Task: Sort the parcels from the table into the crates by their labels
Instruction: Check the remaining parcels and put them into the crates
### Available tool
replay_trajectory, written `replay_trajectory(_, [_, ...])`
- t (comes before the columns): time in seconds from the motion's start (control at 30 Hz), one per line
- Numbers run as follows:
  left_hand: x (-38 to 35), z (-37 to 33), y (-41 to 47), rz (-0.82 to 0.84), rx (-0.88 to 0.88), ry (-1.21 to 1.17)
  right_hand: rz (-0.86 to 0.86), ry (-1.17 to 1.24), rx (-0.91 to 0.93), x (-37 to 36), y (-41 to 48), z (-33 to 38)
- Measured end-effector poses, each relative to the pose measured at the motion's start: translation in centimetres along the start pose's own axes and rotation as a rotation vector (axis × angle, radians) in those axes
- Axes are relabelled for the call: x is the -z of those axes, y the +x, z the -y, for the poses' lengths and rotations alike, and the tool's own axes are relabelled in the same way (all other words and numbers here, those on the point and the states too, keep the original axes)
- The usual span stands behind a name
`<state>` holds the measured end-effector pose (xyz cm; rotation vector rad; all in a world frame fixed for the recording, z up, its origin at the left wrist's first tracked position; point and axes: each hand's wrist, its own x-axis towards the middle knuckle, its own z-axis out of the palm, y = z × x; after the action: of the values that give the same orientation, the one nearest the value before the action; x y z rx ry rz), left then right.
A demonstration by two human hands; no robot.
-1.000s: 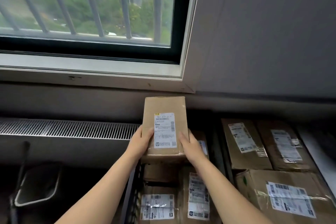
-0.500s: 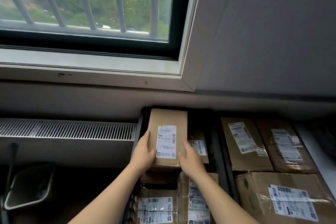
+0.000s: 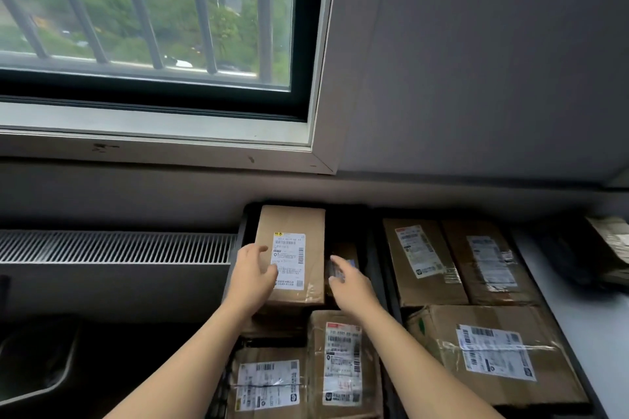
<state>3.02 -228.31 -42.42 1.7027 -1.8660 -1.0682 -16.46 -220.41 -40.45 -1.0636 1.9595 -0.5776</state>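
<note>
- Cardboard parcel [image 3: 299,262]: brown, oblong, white shipping label face up. It lies flat on top of other parcels in the far left corner of the left crate [image 3: 247,224], long side running away from me.
- Left hand [image 3: 253,277]: at the parcel's near-left edge. Grip wide, fingers loosely spread, thumb reaching over the label's left margin, curled round nothing. I cannot tell whether the skin touches the cardboard.
- Right hand [image 3: 350,286]: just right of the parcel's right edge. Grip wide, fingers straight and pointing forward, holding nothing. Fingertips blurred.
- Position relative to grip: the parcel sits between my two hands, held by neither, resting on the stack under it.
- Small parcel [image 3: 345,253]: lower in the same crate, partly hidden under my right fingers.
- Two near parcels, left crate: one with a wide label [image 3: 269,381], one upright-labelled [image 3: 342,364], side by side between my forearms.
- Right crate [image 3: 388,282]: just beside the left one, holding two far parcels [image 3: 422,262] [image 3: 490,265] and one large taped parcel [image 3: 493,354] nearer me, all label up.
- Table [image 3: 599,333]: pale surface along the right crate's right side.
- Radiator grille [image 3: 115,247]: left of the crates, below the window sill [image 3: 153,133].
</note>
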Motion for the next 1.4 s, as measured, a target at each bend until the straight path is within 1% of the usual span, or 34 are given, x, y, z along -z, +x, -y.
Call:
replay_trajectory(0.1, [-0.9,-3.4,-0.7,-0.038,-0.062,-0.039,-0.101,0.124,0.022,3.5,-1.0,-0.7])
replay_trajectory(0.27, [-6.8,-11.7,-3.1,0.041,-0.147,-0.217,-0.171,0.358,0.058,10.8,-4.6,-4.5])
replay_trajectory(0.43, [-15.7,-23.1,-9.3,0.196,-0.283,-0.298,-0.269,0.410,0.107,20.7,-11.1,-11.4])
replay_trajectory(0.57, [-22.3,-31.7,-14.7,0.284,-0.365,-0.323,-0.415,0.517,0.125,29.4,-15.1,-18.0])
replay_trajectory(0.7, [-29.7,-39.6,-19.9,0.435,-0.368,-0.430,-0.547,0.697,0.095,38.0,-20.0,-24.6])
replay_trajectory(0.8, [-34.8,-43.8,-23.1,0.526,-0.382,-0.458,-0.632,0.740,0.073,42.7,-23.3,-29.0])
replay_trajectory(0.9, [-39.0,-47.1,-25.4,0.584,-0.392,-0.481,-0.704,0.783,0.059,46.3,-25.4,-32.9])
replay_trajectory(1.0, [-42.6,-49.4,-26.4,0.625,-0.364,-0.497,-0.762,0.815,0.046,48.7,-26.5,-36.0])
replay_trajectory(1.13, [-47.5,-51.7,-25.4,0.630,-0.327,-0.523,-0.780,0.807,-0.006,51.4,-26.1,-39.5])
replay_trajectory(1.3, [-53.2,-53.8,-21.4,0.577,-0.250,-0.586,-0.788,0.756,-0.032,56.4,-22.7,-42.7])
replay_trajectory(1.4, [-56.3,-55.0,-18.1,0.506,-0.152,-0.588,-0.722,0.714,-0.071,59.0,-19.1,-43.7])
